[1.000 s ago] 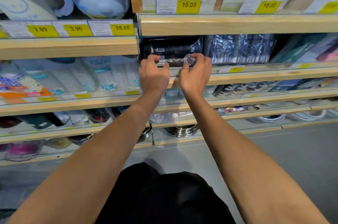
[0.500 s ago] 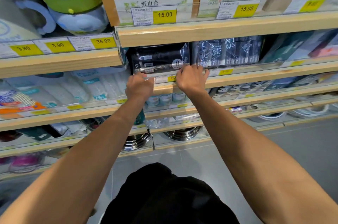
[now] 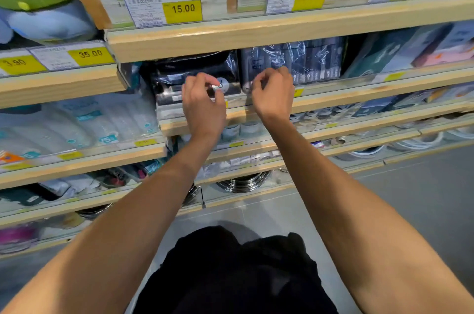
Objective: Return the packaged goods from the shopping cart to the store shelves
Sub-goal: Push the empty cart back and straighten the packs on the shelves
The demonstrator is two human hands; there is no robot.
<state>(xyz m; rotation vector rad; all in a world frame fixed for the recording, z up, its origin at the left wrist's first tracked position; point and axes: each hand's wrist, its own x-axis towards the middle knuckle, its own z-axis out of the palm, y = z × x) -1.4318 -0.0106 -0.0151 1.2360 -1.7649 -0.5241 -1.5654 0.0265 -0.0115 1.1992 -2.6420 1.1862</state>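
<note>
The black packet (image 3: 195,75) sits on the wooden shelf (image 3: 333,98) beside a blue packet (image 3: 302,59). The left hand (image 3: 202,105) pinches its front with curled fingers; the right hand (image 3: 274,93) is curled at its right edge, whether gripping cannot be told

The left hand (image 3: 204,104) pinches the front lower edge of a black plastic-wrapped package (image 3: 195,75) standing on a wooden shelf (image 3: 359,94). Just right of that pinch, a round white sticker (image 3: 222,84) shows on the wrap. The right hand (image 3: 273,94), fingers curled, is at the package's right corner, beside dark blue wrapped packs (image 3: 302,59). Above the hands, a yellow price tag (image 3: 182,11) reads 15.00.
</note>
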